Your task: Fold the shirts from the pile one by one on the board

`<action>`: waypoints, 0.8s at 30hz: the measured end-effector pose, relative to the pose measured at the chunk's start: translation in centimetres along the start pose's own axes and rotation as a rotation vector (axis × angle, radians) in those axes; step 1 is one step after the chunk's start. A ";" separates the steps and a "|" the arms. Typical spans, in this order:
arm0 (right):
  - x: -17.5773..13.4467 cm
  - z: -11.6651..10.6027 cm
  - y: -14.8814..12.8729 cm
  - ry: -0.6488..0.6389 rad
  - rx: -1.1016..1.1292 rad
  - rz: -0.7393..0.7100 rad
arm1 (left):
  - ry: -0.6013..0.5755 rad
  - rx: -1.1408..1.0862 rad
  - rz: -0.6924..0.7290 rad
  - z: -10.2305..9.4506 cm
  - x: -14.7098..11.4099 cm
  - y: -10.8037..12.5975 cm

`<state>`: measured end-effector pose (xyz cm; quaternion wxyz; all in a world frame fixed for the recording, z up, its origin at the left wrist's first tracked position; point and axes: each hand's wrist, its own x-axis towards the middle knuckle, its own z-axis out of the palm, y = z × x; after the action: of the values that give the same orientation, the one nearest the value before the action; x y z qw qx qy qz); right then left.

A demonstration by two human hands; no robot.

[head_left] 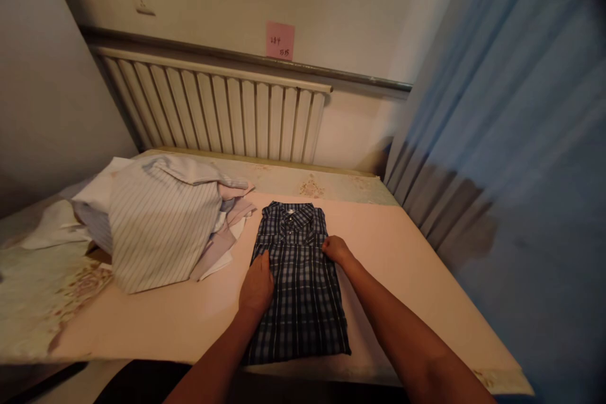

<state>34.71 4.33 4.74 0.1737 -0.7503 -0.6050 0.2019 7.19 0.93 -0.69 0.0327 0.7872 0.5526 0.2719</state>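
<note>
Dark blue-black plaid collared shirt point(307, 303), folded into rectangle, lies flat on pale pink cloth point(402, 265). Collar points toward cream ribbed radiator point(241, 113); long axis runs near to far. Right hand point(336, 249) pinches shirt's right edge. Left hand point(257, 284) touches left edge; fingers partly hidden, grip cannot be told.

- Your table point(348, 188) wears a floral cover point(311, 186), visible at nine and twelve o'clock.
- Over it you have a pink layer point(402, 271), broadest toward three.
- At your ten o'clock, a rumpled heap of clothes point(163, 227) straddles both.
- Toward six, your plaid shirt point(305, 309) lies folded on the pink, collar pointing to twelve.
</note>
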 end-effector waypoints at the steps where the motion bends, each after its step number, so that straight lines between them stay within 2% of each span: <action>1: 0.1 -0.1 0.0 0.015 0.027 -0.008 | 0.000 0.004 0.001 0.0 0.0 0.0; 10: 0.2 0.2 0.2 0.171 0.214 -0.016 | 0.024 0.019 0.008 0.5 0.0 -0.4; 19: 0.2 0.8 1.0 0.140 0.236 -0.009 | 0.023 0.020 0.000 0.6 0.0 -0.4; 24: 0.0 1.1 1.1 0.195 0.175 -0.020 | 0.027 0.017 0.012 0.6 0.0 -0.5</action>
<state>35.07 4.13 3.24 0.2986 -0.7422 -0.5729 0.1782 7.07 1.28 -1.32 0.0170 0.7870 0.5505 0.2781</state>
